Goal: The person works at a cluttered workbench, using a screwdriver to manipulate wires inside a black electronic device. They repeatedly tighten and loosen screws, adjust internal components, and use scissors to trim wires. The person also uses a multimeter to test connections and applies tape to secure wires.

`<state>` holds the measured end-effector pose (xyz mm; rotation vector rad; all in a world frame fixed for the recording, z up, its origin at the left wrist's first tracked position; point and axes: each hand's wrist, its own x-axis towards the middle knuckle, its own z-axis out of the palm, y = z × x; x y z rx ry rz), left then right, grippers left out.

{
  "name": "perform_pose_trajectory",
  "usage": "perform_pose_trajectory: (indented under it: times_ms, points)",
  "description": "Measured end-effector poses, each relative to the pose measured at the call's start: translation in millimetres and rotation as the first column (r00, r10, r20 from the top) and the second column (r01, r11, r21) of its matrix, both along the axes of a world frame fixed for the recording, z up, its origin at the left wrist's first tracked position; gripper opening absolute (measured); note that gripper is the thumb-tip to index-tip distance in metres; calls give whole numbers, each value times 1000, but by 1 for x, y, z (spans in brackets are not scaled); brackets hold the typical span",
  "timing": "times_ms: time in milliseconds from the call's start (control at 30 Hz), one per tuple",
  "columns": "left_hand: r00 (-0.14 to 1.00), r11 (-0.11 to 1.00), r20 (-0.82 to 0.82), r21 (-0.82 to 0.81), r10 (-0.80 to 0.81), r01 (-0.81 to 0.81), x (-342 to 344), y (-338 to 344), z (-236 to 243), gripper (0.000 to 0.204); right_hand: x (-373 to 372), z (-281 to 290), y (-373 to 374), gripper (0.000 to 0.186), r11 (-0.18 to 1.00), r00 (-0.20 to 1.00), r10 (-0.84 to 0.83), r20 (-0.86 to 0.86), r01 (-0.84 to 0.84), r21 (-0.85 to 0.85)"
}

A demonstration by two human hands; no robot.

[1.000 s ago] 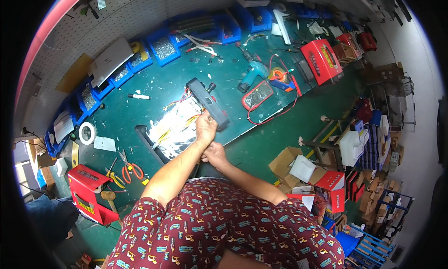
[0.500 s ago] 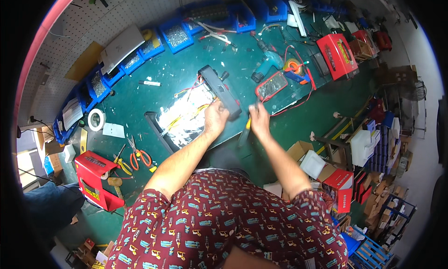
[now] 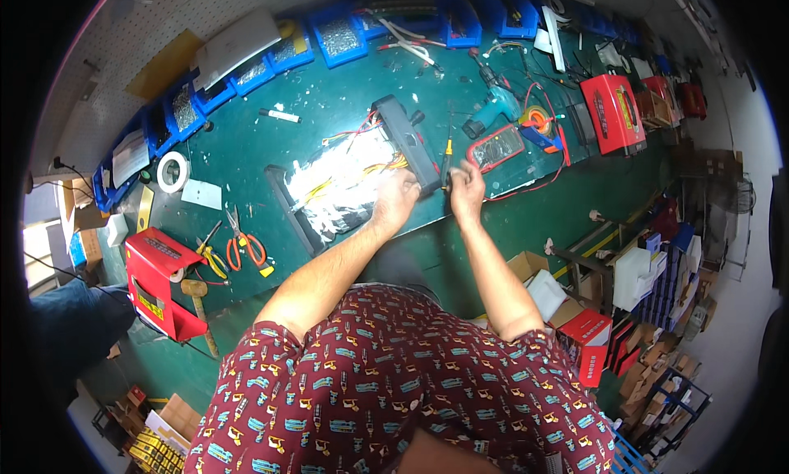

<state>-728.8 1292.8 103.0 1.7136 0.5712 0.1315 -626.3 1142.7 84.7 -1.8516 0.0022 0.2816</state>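
Note:
An opened device (image 3: 403, 141) with black end panels lies on the green workbench, its shiny, glaring inside crossed by yellow wires (image 3: 329, 178) and a few red ones. My left hand (image 3: 396, 201) is at its near right corner, beside the end panel and the yellow wires. Its fingers are curled together, and what they pinch is hidden. Just right of the panel, my right hand (image 3: 466, 193) grips the lower end of a screwdriver (image 3: 448, 152) with a yellow and black handle. The screwdriver's shaft points away from me.
Right of my hands lie a red multimeter (image 3: 496, 147), a teal power drill (image 3: 495, 110) and a tape roll (image 3: 538, 119). Blue parts bins (image 3: 339, 40) line the back. Pliers (image 3: 243, 244), a red metal cover (image 3: 160, 281) and a mallet (image 3: 197, 293) sit at left.
The screwdriver in my right hand has swung from pointing down toward me to pointing away over the bench. My left hand stays by the panel. The whole view has shifted slightly.

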Motion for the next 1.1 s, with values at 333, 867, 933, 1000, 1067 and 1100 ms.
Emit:
perform_pose_trajectory:
  times_ms: [333, 867, 933, 1000, 1067, 1100]
  points:
    - [998, 987, 62, 160, 2, -12, 0, -1, 9, 14, -80, 33, 8, 33, 983, 929, -35, -369, 98, 156]
    - [997, 983, 13, 167, -74, 71, 7, 4, 6, 15, -92, 34, 12, 33, 975, 867, -38, -497, 141, 171]
    - [999, 976, 44, 217, -3, -7, 10, -1, -3, 13, -94, 33, 9, 33, 979, 862, -40, -505, 135, 152]
    - [999, 992, 35, 128, 2, -7, 11, -1, -6, 13, -97, 31, 7, 33, 978, 855, -38, -516, 139, 157]
    - [999, 999, 18, 34, 32, -33, 11, -1, -2, 14, -98, 37, 10, 32, 977, 841, -42, -539, 148, 155]
    - [998, 998, 6, -14, 55, -55, 9, -1, 10, 15, -98, 37, 11, 32, 976, 839, -46, -542, 154, 155]
